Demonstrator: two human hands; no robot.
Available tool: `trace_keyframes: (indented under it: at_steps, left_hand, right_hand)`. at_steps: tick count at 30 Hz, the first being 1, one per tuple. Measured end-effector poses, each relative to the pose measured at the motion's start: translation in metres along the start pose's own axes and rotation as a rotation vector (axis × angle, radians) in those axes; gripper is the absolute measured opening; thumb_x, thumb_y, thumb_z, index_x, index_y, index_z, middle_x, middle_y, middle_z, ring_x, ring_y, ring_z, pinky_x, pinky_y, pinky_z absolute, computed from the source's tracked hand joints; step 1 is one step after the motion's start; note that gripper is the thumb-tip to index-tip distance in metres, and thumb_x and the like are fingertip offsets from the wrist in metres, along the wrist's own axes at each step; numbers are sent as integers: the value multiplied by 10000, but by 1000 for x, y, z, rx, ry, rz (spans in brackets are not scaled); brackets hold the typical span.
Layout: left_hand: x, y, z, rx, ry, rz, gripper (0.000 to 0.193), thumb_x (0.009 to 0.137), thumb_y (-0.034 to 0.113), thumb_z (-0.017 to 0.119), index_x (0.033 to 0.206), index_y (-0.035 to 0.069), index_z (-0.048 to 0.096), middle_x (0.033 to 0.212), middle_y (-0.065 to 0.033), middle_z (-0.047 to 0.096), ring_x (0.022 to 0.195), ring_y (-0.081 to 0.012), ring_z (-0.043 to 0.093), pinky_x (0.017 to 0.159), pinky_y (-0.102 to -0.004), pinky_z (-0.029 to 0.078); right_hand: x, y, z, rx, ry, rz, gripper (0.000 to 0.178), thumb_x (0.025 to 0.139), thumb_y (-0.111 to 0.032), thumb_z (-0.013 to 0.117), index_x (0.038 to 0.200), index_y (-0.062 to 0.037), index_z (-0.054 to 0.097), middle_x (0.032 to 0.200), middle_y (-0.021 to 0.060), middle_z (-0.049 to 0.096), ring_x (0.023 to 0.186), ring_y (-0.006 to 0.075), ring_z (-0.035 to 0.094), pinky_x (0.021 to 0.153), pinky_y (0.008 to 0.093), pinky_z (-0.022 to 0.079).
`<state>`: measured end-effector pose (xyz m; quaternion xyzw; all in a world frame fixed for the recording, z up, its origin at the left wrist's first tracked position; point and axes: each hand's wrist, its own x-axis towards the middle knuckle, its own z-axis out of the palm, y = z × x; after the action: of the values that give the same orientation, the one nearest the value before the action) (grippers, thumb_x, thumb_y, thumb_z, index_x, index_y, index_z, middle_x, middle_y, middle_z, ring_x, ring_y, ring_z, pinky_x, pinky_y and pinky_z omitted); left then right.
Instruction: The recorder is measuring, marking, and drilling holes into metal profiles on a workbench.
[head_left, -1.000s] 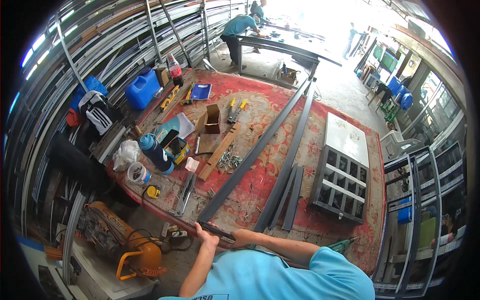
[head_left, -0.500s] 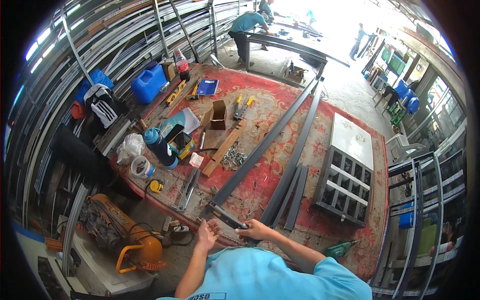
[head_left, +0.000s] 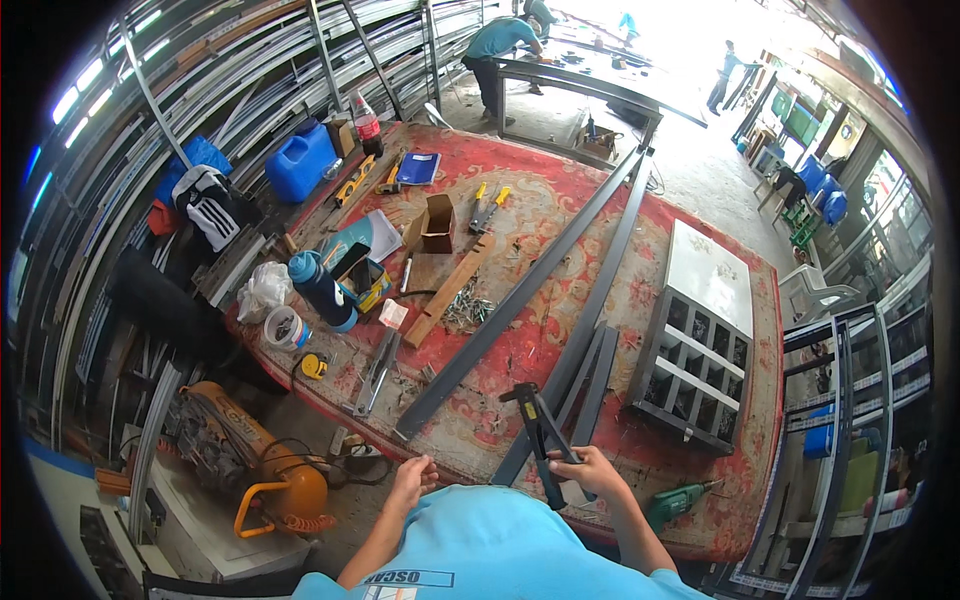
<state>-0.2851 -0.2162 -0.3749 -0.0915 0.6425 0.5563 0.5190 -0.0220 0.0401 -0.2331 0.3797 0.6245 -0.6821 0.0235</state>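
Observation:
My right hand grips the handles of a black hand riveter, its head pointing up and away over the dark grey metal bars. Closer to the front edge of the table, my left hand is closed, fingers curled together; anything inside it is hidden. A long dark grey metal bar runs from near my left hand toward the far table. Beside it lie a second long bar and shorter bars. A loose heap of small silver rivets sits next to a wooden strip.
A red patterned carpet covers the table. To the right are a divided parts box and a green drill. A blue bottle, white tub and tape measure stand left. An orange compressor is below.
My right hand has moved right, away from my left, turning the riveter so its head points up. My left hand's cupped fingers have curled shut.

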Motion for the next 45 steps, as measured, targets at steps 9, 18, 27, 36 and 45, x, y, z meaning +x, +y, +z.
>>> trace_keyframes:
  at_steps: [9, 18, 27, 36, 45]
  left_hand:
    - [-4, 16, 28, 274, -54, 32, 227, 965, 289, 562, 1041, 79, 602, 950, -17, 611, 846, -143, 598, 740, -331, 509]
    - [1, 1, 20, 334, -50, 68, 331, 939, 292, 583, 1121, 20, 621, 1002, -65, 642, 859, -160, 620, 740, -320, 520]
    - [-11, 8, 27, 479, -44, 113, 377, 927, 296, 599, 1138, -14, 624, 1011, -96, 660, 859, -172, 635, 739, -315, 510]
    - [-11, 8, 27, 498, -46, 147, 375, 925, 293, 606, 1133, -20, 626, 993, -84, 659, 836, -166, 627, 733, -320, 511]
    - [-14, 15, 33, 598, -56, 135, 347, 936, 307, 601, 1138, 26, 624, 1006, -53, 659, 859, -137, 632, 707, -280, 485]
  right_hand:
    - [-9, 14, -14, 174, 42, -71, 325, 847, -123, 717, 1103, 69, 657, 921, 111, 694, 823, 171, 678, 769, 313, 560]
    - [-20, 3, -22, 130, 53, -102, 266, 840, -77, 703, 1072, 49, 673, 828, 84, 691, 751, 137, 653, 708, 295, 534]
    - [-22, -1, -22, 155, 76, -74, 251, 844, -75, 702, 1059, 49, 674, 805, 90, 686, 720, 142, 648, 696, 302, 531]
    - [-22, -5, -26, 108, 55, -92, 278, 832, -97, 728, 1073, 35, 685, 898, 94, 697, 798, 154, 670, 758, 311, 554]
    - [-23, -5, -24, 173, 53, -95, 282, 833, -94, 723, 1074, 44, 676, 888, 90, 695, 777, 159, 674, 747, 309, 554]
